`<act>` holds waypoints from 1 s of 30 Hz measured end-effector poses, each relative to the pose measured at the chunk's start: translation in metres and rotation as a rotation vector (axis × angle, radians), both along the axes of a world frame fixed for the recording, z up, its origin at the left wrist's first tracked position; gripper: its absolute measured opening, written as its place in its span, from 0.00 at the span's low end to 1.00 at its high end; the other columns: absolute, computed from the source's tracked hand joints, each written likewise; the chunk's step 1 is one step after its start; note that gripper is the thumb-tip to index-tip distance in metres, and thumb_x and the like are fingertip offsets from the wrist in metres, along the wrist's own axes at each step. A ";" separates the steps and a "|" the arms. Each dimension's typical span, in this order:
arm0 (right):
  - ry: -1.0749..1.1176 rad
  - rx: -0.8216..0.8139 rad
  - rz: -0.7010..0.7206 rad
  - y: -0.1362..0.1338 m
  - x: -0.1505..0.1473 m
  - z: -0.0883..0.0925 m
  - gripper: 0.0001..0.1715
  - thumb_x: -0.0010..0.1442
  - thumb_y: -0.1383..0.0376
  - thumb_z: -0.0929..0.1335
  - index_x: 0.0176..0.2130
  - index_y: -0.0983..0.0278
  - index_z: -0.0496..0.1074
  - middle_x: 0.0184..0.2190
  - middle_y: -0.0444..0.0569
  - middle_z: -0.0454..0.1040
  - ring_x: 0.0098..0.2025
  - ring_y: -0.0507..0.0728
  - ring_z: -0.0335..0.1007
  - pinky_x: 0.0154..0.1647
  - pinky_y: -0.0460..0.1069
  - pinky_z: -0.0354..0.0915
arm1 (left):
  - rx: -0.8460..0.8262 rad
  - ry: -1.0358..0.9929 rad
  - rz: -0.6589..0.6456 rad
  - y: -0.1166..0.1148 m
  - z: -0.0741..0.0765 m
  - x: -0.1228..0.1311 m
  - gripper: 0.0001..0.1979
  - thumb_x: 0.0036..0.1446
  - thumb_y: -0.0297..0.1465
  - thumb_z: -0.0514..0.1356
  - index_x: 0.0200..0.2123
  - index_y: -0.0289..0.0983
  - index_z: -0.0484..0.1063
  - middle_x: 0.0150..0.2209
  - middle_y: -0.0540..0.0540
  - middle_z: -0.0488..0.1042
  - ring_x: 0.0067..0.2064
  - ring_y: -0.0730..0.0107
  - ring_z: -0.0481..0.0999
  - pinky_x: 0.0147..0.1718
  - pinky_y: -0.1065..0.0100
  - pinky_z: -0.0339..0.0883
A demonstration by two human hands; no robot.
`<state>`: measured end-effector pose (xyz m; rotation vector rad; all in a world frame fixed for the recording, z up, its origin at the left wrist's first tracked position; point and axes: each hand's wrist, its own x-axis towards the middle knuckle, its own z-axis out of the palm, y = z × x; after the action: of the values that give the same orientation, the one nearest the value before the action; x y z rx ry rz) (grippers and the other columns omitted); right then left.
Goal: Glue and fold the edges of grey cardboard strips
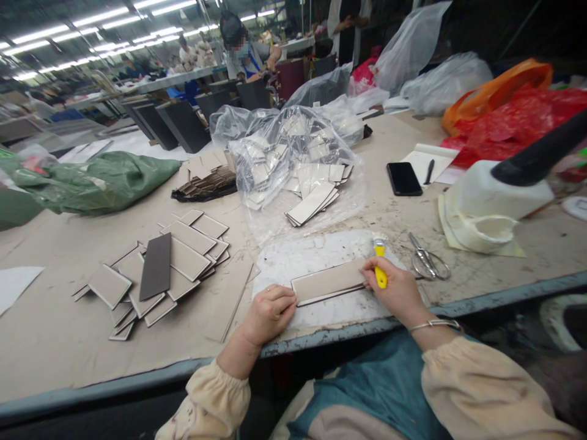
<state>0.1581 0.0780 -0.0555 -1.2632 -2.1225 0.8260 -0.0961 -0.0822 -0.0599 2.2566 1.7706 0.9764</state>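
Note:
A long beige strip with a dark border [328, 282] lies on a white sheet [275, 264] in front of me. My left hand [270, 313] is closed at the strip's left end, fingertips pinching its edge. At the other end my right hand [401, 292] grips a small yellow-handled tool with a short metal head [380, 272], head pointing up and away from me. The fingertips of that hand also touch the strip's right end. What kind of tool it is I cannot make out.
Left lies a heap of similar bordered pieces [190, 260], a dark one [156, 266] on top. Behind is a clear bag of strips [293, 153]. To the right are scissors [426, 260], a phone [403, 179] and a cut white jug [493, 201]. A co-worker [243, 55] stands farther back.

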 end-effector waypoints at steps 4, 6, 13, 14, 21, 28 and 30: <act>-0.013 0.009 -0.001 0.001 0.000 -0.001 0.06 0.56 0.60 0.65 0.32 0.60 0.69 0.20 0.41 0.72 0.23 0.53 0.71 0.26 0.45 0.62 | -0.012 0.001 -0.003 0.000 0.001 0.000 0.07 0.55 0.23 0.58 0.36 0.38 0.74 0.37 0.44 0.76 0.39 0.67 0.74 0.39 0.64 0.71; -0.011 0.008 0.004 0.001 -0.001 -0.002 0.07 0.56 0.60 0.64 0.32 0.60 0.69 0.21 0.42 0.73 0.23 0.53 0.70 0.26 0.45 0.62 | -0.011 -0.002 -0.008 0.000 0.002 0.000 0.07 0.55 0.23 0.58 0.36 0.38 0.74 0.37 0.44 0.76 0.39 0.67 0.74 0.39 0.64 0.70; -0.014 0.049 0.018 0.003 -0.001 -0.006 0.06 0.56 0.61 0.65 0.33 0.60 0.69 0.21 0.42 0.72 0.22 0.53 0.70 0.26 0.45 0.62 | -0.002 -0.012 -0.007 0.001 0.000 0.000 0.08 0.55 0.23 0.58 0.36 0.38 0.74 0.36 0.44 0.76 0.39 0.68 0.74 0.39 0.64 0.70; -0.010 0.055 0.018 0.003 -0.001 -0.006 0.06 0.56 0.61 0.65 0.33 0.60 0.69 0.20 0.41 0.72 0.23 0.53 0.70 0.26 0.45 0.62 | -0.003 -0.009 -0.008 0.001 -0.001 0.000 0.08 0.55 0.23 0.58 0.36 0.38 0.74 0.36 0.44 0.76 0.39 0.68 0.74 0.39 0.64 0.70; -0.018 0.087 0.015 0.002 -0.002 -0.001 0.06 0.56 0.62 0.64 0.31 0.60 0.70 0.18 0.42 0.71 0.22 0.53 0.68 0.25 0.45 0.60 | -0.037 0.021 0.002 0.001 0.002 0.001 0.07 0.56 0.24 0.57 0.36 0.38 0.74 0.37 0.43 0.75 0.38 0.67 0.73 0.38 0.64 0.70; -0.019 0.096 0.019 0.002 -0.003 -0.001 0.06 0.56 0.63 0.64 0.30 0.60 0.70 0.17 0.41 0.70 0.21 0.52 0.68 0.24 0.45 0.60 | -0.037 0.017 -0.013 0.001 0.002 0.000 0.07 0.56 0.24 0.57 0.36 0.38 0.74 0.41 0.43 0.75 0.40 0.66 0.72 0.41 0.62 0.70; -0.024 0.091 0.021 0.002 -0.003 -0.001 0.05 0.56 0.64 0.64 0.30 0.60 0.69 0.17 0.41 0.69 0.22 0.52 0.68 0.25 0.45 0.60 | -0.040 0.006 -0.016 0.002 0.002 0.000 0.07 0.55 0.23 0.57 0.36 0.38 0.74 0.41 0.44 0.75 0.41 0.66 0.72 0.41 0.62 0.70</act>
<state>0.1556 0.0800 -0.0560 -1.2116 -2.1702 0.7183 -0.0959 -0.0806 -0.0578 2.2485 1.7561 0.9241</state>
